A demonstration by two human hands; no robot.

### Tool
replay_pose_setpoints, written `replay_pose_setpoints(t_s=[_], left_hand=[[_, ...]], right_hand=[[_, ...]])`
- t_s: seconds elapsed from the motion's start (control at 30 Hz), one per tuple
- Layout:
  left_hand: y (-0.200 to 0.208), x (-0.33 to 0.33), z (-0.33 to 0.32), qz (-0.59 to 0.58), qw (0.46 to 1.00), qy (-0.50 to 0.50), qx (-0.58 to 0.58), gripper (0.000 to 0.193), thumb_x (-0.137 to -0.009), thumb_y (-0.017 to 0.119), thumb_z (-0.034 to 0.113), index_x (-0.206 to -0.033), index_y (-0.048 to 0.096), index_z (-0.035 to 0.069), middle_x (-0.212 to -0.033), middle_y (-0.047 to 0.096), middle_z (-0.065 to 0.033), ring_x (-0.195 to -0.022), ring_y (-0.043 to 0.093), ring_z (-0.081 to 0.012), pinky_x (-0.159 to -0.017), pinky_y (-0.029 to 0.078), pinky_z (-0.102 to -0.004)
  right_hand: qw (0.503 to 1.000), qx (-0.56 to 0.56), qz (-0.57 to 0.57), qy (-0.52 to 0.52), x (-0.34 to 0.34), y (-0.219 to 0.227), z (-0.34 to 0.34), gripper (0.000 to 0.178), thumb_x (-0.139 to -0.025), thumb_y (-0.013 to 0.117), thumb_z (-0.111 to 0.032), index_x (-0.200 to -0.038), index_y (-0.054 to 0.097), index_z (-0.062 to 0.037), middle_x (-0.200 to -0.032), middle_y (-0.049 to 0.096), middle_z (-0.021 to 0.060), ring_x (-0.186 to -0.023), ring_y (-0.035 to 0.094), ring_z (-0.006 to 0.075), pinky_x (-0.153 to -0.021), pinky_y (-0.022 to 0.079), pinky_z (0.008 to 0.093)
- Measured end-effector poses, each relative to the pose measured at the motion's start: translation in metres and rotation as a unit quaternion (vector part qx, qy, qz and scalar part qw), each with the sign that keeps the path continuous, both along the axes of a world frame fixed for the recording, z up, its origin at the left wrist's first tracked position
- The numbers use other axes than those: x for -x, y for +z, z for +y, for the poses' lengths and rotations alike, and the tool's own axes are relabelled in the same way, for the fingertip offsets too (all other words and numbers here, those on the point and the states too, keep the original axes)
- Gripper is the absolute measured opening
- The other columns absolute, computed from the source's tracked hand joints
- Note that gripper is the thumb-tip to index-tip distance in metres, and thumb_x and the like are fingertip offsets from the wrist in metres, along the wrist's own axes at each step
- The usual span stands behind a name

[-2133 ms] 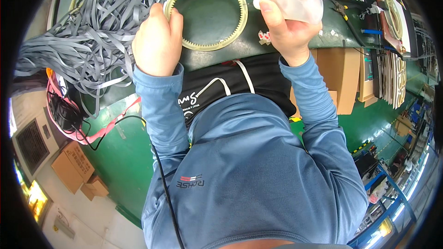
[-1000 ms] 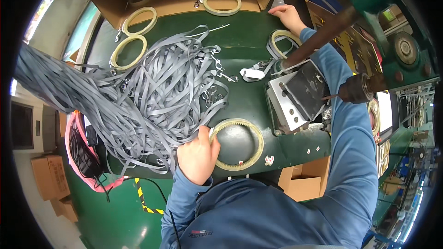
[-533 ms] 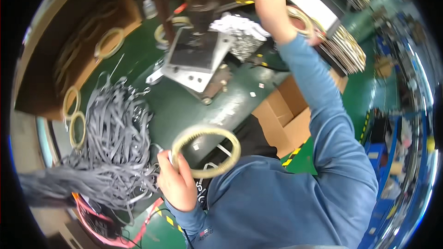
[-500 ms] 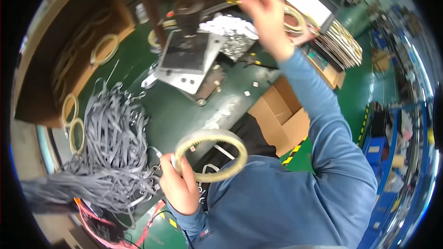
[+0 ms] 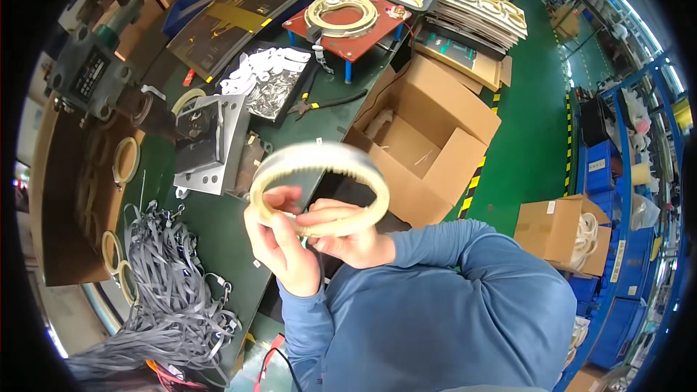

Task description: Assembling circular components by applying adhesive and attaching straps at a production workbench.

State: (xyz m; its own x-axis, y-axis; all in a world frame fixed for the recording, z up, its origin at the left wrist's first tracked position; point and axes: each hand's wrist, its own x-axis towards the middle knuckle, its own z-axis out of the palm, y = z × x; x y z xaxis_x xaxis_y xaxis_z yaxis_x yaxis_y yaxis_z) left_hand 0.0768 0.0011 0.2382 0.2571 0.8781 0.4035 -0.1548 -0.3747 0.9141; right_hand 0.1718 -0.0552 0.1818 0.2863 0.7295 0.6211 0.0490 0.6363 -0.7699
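A cream plastic ring [image 5: 374,178] with a toothed inner edge is held up in front of my body, above the near edge of the green bench. My left hand [image 5: 287,254] grips its lower left side, with the fingers inside the ring and the thumb at its rim. The bottom of the ring is in my right hand [image 5: 348,239], whose fingers are bent round it close to my left fingertips. Any small part between the fingertips is hidden. Left of the hands lies a heap of grey straps [image 5: 170,268] with metal clips.
A press [image 5: 94,72] with a metal plate [image 5: 225,149] stands at the left. Behind are a tray of white and metal parts [image 5: 268,80], pliers [image 5: 327,104] and a red stand [image 5: 356,47] bearing a ring. An open cardboard box [image 5: 435,152] sits right of the bench.
My right hand has come down from the far side of the bench to the ring and taken hold of it. My left hand still holds the ring. The view has swung to the right.
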Motion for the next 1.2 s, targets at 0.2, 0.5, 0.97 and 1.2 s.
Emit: replay_pose_setpoints(t_s=[0.2,0.5,0.97,1.2], left_hand=[[0.001,-0.003,0.001,-0.065,0.991,-0.084,0.084,0.042,-0.106,0.049,0.03,-0.13,0.051,-0.004,-0.116,0.067,-0.0204,-0.107,0.066,-0.0317,-0.094,0.053,-0.0398],[-0.006,-0.014,0.011,-0.018,0.997,0.07,-0.041,0.034,-0.102,0.055,0.014,-0.128,0.053,-0.008,-0.115,0.067,-0.023,-0.104,0.068,-0.0305,-0.092,0.054,-0.04],[-0.033,-0.068,0.001,0.147,0.929,-0.057,-0.334,0.033,-0.083,0.064,-0.006,-0.116,0.06,-0.011,-0.123,0.064,-0.027,-0.12,0.061,-0.0447,-0.104,0.047,-0.0537],[-0.032,-0.045,0.024,0.254,0.915,-0.047,-0.309,0.048,-0.077,0.073,-0.001,-0.123,0.059,-0.003,-0.137,0.056,-0.023,-0.132,0.049,-0.0431,-0.11,0.039,-0.053]], right_hand=[[0.946,0.098,0.284,0.12,0.005,-0.003,0.0,0.05,-0.097,0.065,-0.036,-0.128,0.061,0.0028,-0.105,0.067,0.0063,-0.084,0.062,0.0094,-0.066,0.05,0.0231],[0.949,0.165,0.243,0.115,-0.015,0.0,-0.014,0.022,-0.101,0.056,-0.008,-0.117,0.064,0.0058,-0.089,0.069,0.0126,-0.072,0.062,0.0124,-0.068,0.052,0.0251],[0.965,0.056,0.217,-0.133,-0.033,-0.015,-0.018,0.039,-0.087,0.067,0.001,-0.125,0.055,0.0036,-0.114,0.062,0.0074,-0.108,0.058,0.0147,-0.096,0.046,0.0314],[0.874,0.011,-0.1,-0.475,-0.259,0.078,0.041,0.016,-0.088,0.068,-0.006,-0.1,0.07,0.0036,-0.086,0.067,-0.0005,-0.077,0.057,0.0075,-0.069,0.048,0.026]])
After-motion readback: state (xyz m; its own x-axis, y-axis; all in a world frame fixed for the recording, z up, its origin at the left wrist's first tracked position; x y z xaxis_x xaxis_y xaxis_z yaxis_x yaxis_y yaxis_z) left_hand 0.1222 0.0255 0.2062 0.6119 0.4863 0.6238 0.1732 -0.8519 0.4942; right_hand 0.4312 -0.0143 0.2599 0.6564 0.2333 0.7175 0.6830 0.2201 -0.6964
